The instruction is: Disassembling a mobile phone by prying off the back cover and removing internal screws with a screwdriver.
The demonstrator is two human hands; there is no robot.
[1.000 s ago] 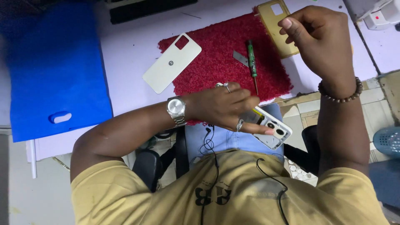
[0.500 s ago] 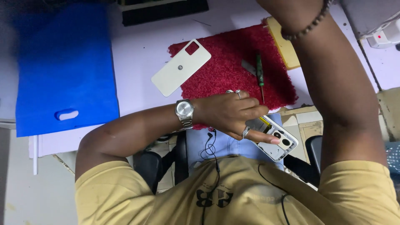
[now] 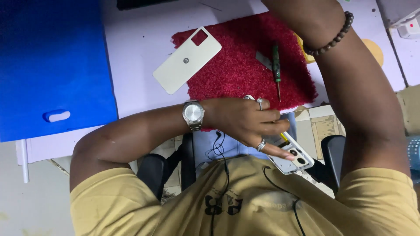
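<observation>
Left hand (image 3: 245,120), wearing rings and a wristwatch (image 3: 193,115), clasped around an opened phone (image 3: 291,155) held over the lap, at five o'clock from the red mat (image 3: 236,65). Right arm raised toward twelve o'clock, beaded bracelet (image 3: 330,37) at the wrist, hand itself out of view, so grip impossible to tell. On the mat, a green screwdriver (image 3: 276,65); at its nine o'clock edge, a white phone back cover (image 3: 187,60). Far at nine o'clock, a blue bag (image 3: 52,65).
</observation>
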